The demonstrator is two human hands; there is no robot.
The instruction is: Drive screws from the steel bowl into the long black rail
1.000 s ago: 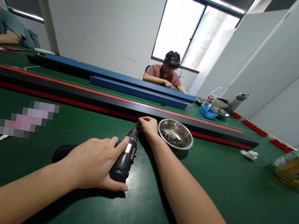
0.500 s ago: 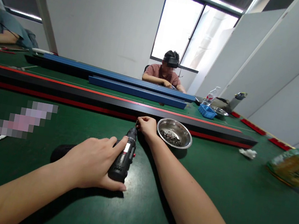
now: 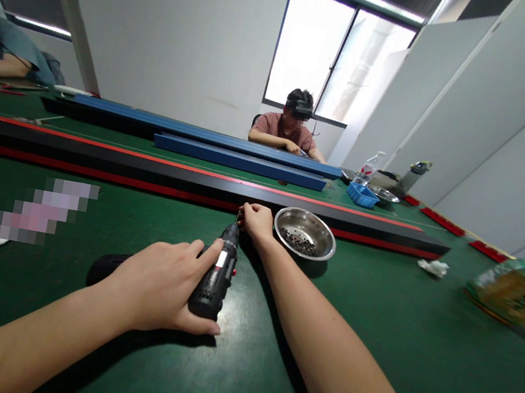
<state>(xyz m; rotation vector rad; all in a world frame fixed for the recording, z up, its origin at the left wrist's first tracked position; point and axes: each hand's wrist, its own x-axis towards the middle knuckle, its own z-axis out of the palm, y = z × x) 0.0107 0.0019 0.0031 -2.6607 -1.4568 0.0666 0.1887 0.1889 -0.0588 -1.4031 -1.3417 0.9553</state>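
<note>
Left hand (image 3: 153, 282) closed around black power drill (image 3: 211, 286), bit (image 3: 238, 217) facing far. Right hand (image 3: 258, 221), nearer the long black-and-red straight bar (image 3: 169, 176), pinches at bit tip; item indiscernible. Bar lies beyond both, axis left to right.

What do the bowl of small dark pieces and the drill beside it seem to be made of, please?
The bowl looks like polished metal, probably stainless steel, judging by its bright rim and mirror-like reflections. The drill has a black body, likely moulded plastic with a slight sheen, though rubbery parts are possible.
</note>
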